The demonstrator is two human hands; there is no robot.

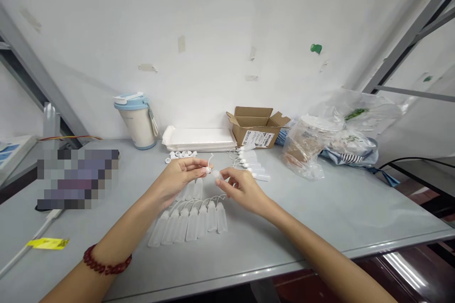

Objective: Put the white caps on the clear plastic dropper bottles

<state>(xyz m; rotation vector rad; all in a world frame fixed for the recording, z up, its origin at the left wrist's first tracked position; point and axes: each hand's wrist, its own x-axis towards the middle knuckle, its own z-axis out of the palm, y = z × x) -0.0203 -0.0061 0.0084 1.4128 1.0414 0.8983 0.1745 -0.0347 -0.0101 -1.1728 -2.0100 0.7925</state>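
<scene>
The left hand (pixel 175 179) pinches a white cap (pixel 208 170). The right hand (pixel 246 189) grips a cloudy bottle (pixel 217 175) just beside it, over the bench (pixel 320 220). More bottles (pixel 192 225) lie in a row, nearer the person.

L hand (pixel 177 175) pinches white piece (pixel 208 170), R hand (pixel 245 189) holds translucent bottle (pixel 217 175); similar bottles (pixel 192 225) lie in row on grey table (pixel 355 208), open cardbd. box (pixel 256 128) behind.

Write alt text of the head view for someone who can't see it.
A person's left hand holds a small white part beside a translucent piece in the right hand, over a gray table. Translucent bottles lie in a row nearer the viewer; behind stand a tumbler and an open cardboard box.
</scene>
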